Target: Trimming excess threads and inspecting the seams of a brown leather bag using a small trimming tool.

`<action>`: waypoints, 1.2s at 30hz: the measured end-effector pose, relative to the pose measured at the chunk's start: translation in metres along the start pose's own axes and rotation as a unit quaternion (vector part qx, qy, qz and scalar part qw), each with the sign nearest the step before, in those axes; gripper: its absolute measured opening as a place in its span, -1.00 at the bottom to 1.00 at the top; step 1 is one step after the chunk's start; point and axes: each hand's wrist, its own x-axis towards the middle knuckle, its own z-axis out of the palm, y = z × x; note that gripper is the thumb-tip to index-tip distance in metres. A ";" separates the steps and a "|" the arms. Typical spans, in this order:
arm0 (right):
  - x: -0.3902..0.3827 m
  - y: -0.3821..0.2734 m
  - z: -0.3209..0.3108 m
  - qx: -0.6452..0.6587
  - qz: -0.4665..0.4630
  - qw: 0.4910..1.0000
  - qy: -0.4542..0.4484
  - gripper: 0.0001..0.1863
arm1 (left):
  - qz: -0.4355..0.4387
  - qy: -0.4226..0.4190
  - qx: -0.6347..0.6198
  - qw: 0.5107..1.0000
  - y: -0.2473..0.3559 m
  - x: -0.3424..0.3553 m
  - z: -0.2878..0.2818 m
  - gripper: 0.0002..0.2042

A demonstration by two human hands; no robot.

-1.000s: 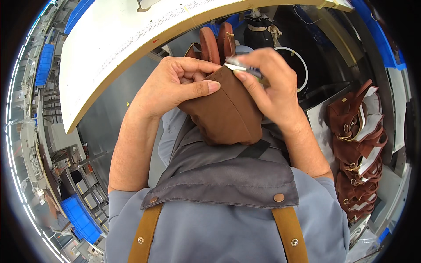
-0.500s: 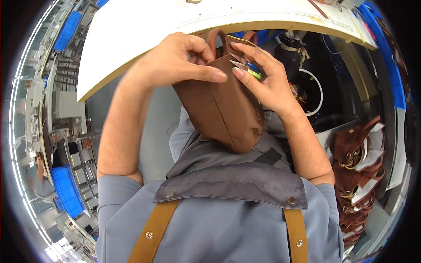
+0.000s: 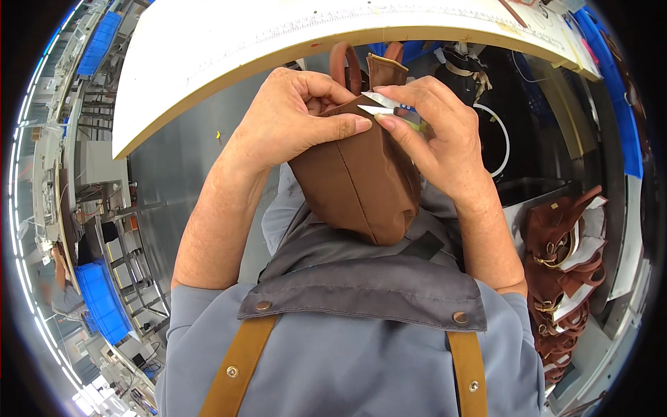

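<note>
Left hand [image 3: 292,119]: pinches the brown handbag [image 3: 358,181] at its upper edge
Right hand [image 3: 445,132]: grips small snips [image 3: 381,110], forefinger closer to thumb than a moment ago
Brown handbag: hangs just below both hands

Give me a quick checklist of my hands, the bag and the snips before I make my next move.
1. Left hand grips the brown bag near its upper edge: ok.
2. Right hand holds the snips: ok.
3. Blades open: ok, their tips stand apart.
4. Left thumb well clear of the blades: probably not ok, its tip is close to theirs.
5. Blades touching the fabric: cannot tell from this angle.
</note>
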 end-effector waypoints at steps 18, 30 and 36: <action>0.001 0.002 -0.002 -0.080 -0.054 0.995 0.014 -0.74 | 0.001 -0.008 -0.020 1.000 0.002 0.006 0.005 -0.80; -0.004 0.008 0.010 -0.074 -0.053 0.994 0.054 -0.77 | 0.002 -0.017 -0.044 0.999 0.000 0.010 0.007 -0.82; -0.002 0.011 0.013 -0.034 -0.072 0.995 0.060 -0.82 | 0.001 -0.018 -0.076 0.997 -0.003 0.009 0.012 -0.83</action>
